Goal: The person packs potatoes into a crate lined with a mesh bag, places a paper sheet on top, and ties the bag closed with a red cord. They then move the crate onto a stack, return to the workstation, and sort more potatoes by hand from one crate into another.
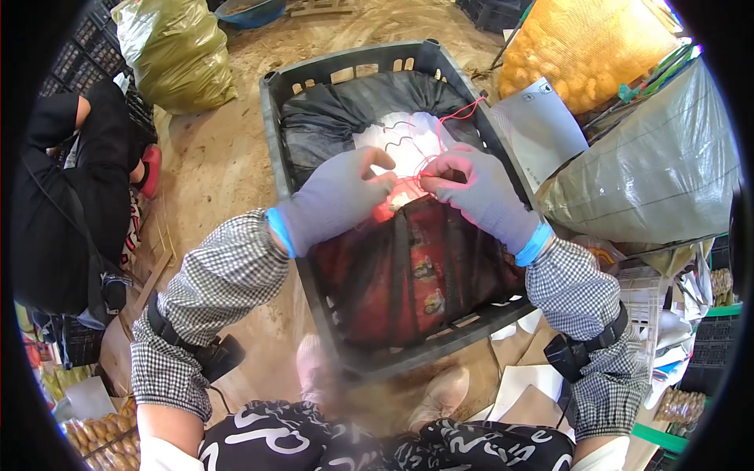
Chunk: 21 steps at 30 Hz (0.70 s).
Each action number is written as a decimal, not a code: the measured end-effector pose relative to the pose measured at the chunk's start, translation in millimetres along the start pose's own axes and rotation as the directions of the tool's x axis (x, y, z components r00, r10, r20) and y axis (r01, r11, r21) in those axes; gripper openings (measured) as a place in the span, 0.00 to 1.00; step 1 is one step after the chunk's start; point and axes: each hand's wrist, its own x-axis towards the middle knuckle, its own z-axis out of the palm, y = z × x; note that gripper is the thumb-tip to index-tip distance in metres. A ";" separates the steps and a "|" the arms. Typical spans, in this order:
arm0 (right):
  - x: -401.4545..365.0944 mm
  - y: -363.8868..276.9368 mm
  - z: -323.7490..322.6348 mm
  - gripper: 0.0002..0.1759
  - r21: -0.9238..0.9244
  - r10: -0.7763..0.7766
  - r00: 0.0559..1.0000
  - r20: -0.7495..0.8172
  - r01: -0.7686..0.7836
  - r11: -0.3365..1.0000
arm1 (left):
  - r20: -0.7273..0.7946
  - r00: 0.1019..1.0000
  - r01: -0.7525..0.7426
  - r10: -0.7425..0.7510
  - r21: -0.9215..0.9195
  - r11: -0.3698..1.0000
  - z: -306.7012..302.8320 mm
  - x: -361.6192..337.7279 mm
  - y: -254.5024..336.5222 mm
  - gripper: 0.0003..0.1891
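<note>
Both hands wear grey gloves with blue cuffs and meet over a dark plastic crate. My left hand pinches the gathered top of a red mesh sack that lies in the crate. My right hand grips a thin red string at the sack's neck; the string loops up over a white sheet behind. A black bag fills the crate's far end.
Another person in black sits at the left. A green sack stands at the back left, a yellow mesh sack and a grey woven sack at the right. Dark crates sit at far left. Sandy floor surrounds the crate.
</note>
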 end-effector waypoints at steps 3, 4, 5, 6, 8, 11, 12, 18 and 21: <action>-3.3 -2.1 1.3 0.13 -0.149 -0.104 0.988 -0.117 0.087 0.985 | 0.343 0.931 0.244 -0.127 -0.325 0.914 -18.3 -2.4 -2.7 0.17; -4.6 -3.7 -0.9 0.14 -0.171 -0.126 0.980 -0.151 0.100 0.980 | 0.469 0.875 0.324 -0.122 -0.380 0.867 -23.7 -4.0 -1.6 0.18; -5.2 -4.4 -3.3 0.15 -0.193 -0.149 0.972 -0.183 0.113 0.975 | 0.570 0.819 0.336 -0.059 -0.394 0.855 -27.5 -6.7 1.8 0.18; -4.4 -3.4 -5.9 0.16 -0.230 -0.194 0.955 -0.225 0.142 0.963 | 0.662 0.749 0.351 0.007 -0.406 0.844 -30.9 -9.5 6.1 0.19; 0.2 3.5 -15.8 0.18 -0.309 -0.284 0.909 -0.305 0.188 0.932 | 0.728 0.668 0.384 0.154 -0.514 0.767 -32.6 -13.8 4.8 0.20; 7.9 28.0 -29.0 0.19 -0.442 -0.193 0.894 -0.405 -0.007 0.897 | 0.593 0.678 0.468 0.434 -0.804 0.367 -23.5 -8.8 -13.8 0.23; 10.5 39.9 -30.5 0.19 -0.405 -0.127 0.877 -0.463 -0.082 0.911 | 0.493 0.668 0.535 0.557 -0.839 0.101 -19.8 -2.7 -18.7 0.25; -7.1 9.4 -36.5 0.14 0.253 -0.017 0.975 -0.220 0.073 0.965 | 0.197 0.903 0.307 0.382 -0.918 -0.251 -23.6 21.2 -41.2 0.25; -13.7 12.1 -43.0 0.12 0.216 -0.111 0.991 0.068 0.094 0.972 | 0.261 0.935 0.314 0.239 -0.924 -0.219 -32.4 24.1 -53.6 0.24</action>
